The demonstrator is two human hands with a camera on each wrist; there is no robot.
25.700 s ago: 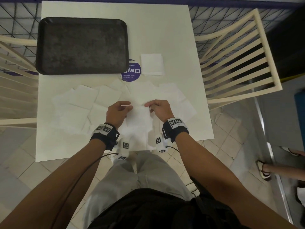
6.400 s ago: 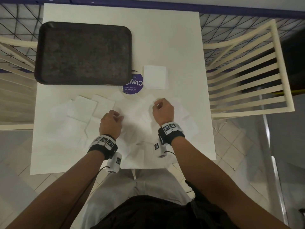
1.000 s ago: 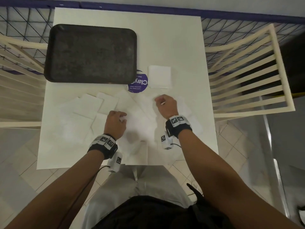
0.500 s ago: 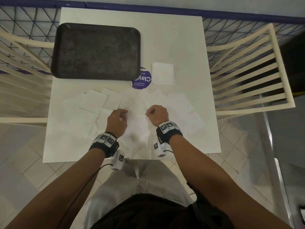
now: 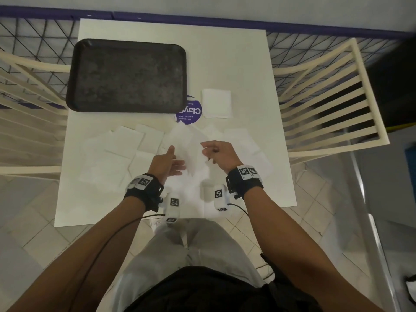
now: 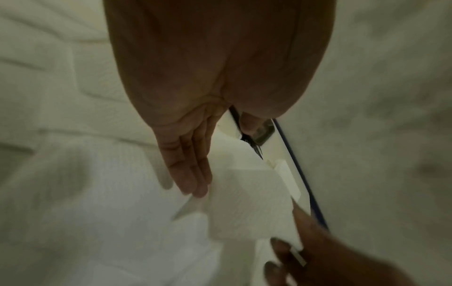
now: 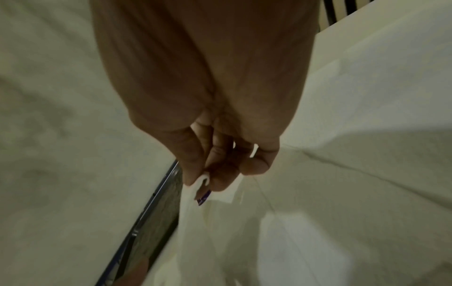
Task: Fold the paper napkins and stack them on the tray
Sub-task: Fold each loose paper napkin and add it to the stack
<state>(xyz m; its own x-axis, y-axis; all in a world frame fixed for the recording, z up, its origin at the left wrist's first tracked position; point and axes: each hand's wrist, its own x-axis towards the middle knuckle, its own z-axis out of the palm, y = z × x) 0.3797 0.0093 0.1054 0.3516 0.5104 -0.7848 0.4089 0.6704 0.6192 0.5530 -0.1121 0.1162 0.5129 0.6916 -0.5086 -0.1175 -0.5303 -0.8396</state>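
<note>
Near the tray [image 5: 126,75], the right hand [image 5: 219,153] now lifts a pinched napkin [image 5: 191,152] off the bench [image 5: 225,52]; the left hand [image 5: 167,164] has opened flat.

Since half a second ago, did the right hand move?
Yes. The right hand has lifted a napkin off the table, nearer the purple sticker.

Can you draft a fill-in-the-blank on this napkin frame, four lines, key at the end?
1. The dark tray holds ____ napkins.
2. The lifted napkin is pinched by the ____ hand.
3. The left hand has its fingers ____.
4. The folded napkin stack sits to the ____ of the purple sticker.

Missing words: no; right; straight; right
</note>
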